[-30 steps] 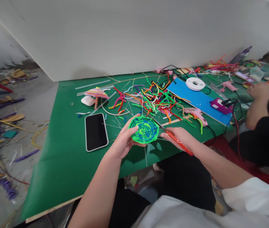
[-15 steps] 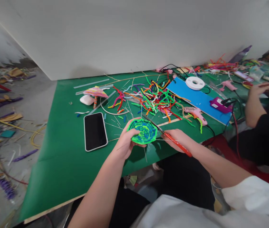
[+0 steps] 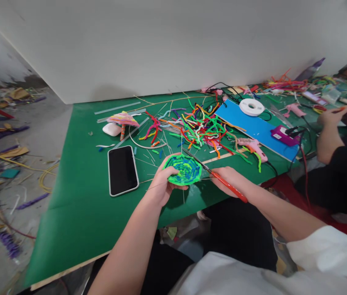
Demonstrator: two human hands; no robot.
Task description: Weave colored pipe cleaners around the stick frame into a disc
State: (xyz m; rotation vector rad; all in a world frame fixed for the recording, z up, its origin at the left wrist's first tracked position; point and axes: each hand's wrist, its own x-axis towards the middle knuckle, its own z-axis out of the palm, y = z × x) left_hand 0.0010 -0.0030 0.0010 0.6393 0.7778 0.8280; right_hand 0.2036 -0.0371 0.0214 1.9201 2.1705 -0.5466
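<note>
My left hand point(image 3: 163, 183) grips a round woven disc point(image 3: 185, 170) of green and blue pipe cleaner, thumb on top and fingers beneath. Thin wire-like spokes stick out from the disc's rim on several sides. In my right hand point(image 3: 225, 179) is a pair of red-handled scissors point(image 3: 229, 186); the dark blades point up and left, along the disc's upper right edge. Whether the blades touch a spoke, I cannot tell. Beyond the disc lies a heap of cut pipe cleaners point(image 3: 202, 125) in many colours.
A phone point(image 3: 123, 170) lies left of the disc, near a small pipe-cleaner umbrella point(image 3: 123, 119) and a white case point(image 3: 111, 129). Rightward are a pink glue gun point(image 3: 252, 148), a blue board point(image 3: 241, 125), a white spool point(image 3: 251, 107) and a purple power adapter point(image 3: 285, 136). A co-worker's hands point(image 3: 334, 116) are at far right.
The disc has turned slightly and shifted a little left in my left hand, its spokes now at different angles. The scissors have barely moved. The co-worker's hands have changed position.
</note>
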